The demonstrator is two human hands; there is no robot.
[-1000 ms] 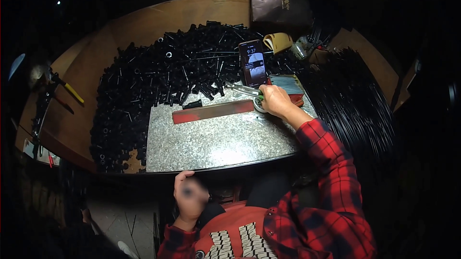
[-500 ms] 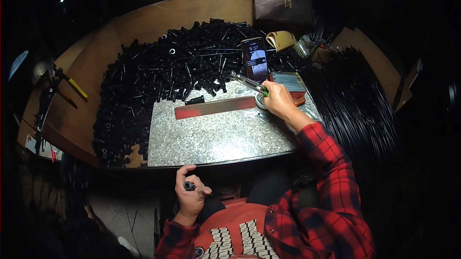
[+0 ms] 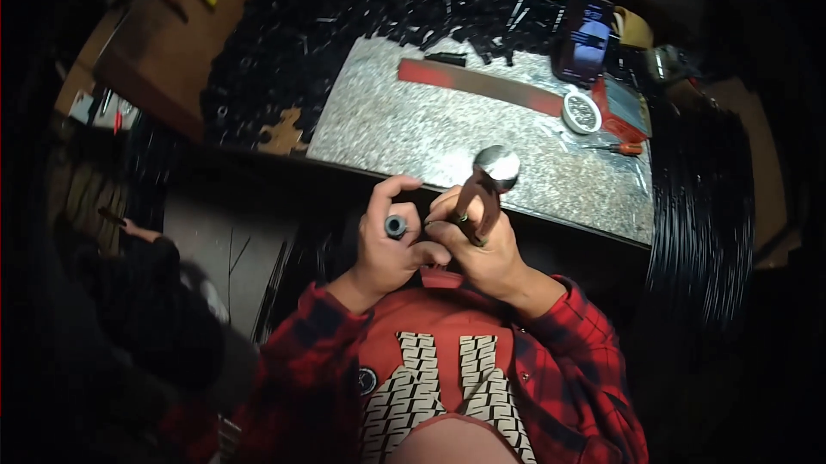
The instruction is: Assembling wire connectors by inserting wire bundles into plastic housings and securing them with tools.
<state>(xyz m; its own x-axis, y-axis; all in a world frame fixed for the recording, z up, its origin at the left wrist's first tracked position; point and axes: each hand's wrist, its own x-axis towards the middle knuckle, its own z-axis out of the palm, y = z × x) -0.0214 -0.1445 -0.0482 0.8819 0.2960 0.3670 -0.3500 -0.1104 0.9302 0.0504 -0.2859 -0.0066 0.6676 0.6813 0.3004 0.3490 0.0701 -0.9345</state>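
Note:
My left hand (image 3: 383,244) is curled around a short black tube (image 3: 396,225), its open round end facing up. The index finger arches above the tube. Close beside it, my right hand (image 3: 482,244) grips a hand tool (image 3: 478,210) with two dark reddish-brown arms and a shiny round part at the top; its exact kind is unclear. The fingertips of both hands nearly meet in front of my chest, just off the near edge of the speckled grey board (image 3: 387,128). Whatever lies between them is too small or blurred to make out.
On the board lie a red-and-grey bar (image 3: 482,88), a white dish (image 3: 581,111) of small metal bits and an orange-handled tool (image 3: 624,148). A phone (image 3: 587,40) stands behind. Heaped black parts (image 3: 284,42) and black rods (image 3: 701,197) flank it. Another person's hand (image 3: 142,232) shows at left.
My right hand has come back from near the dish to beside my left hand, bringing the tool. My left hand still holds the tube. The view has shifted and tilted.

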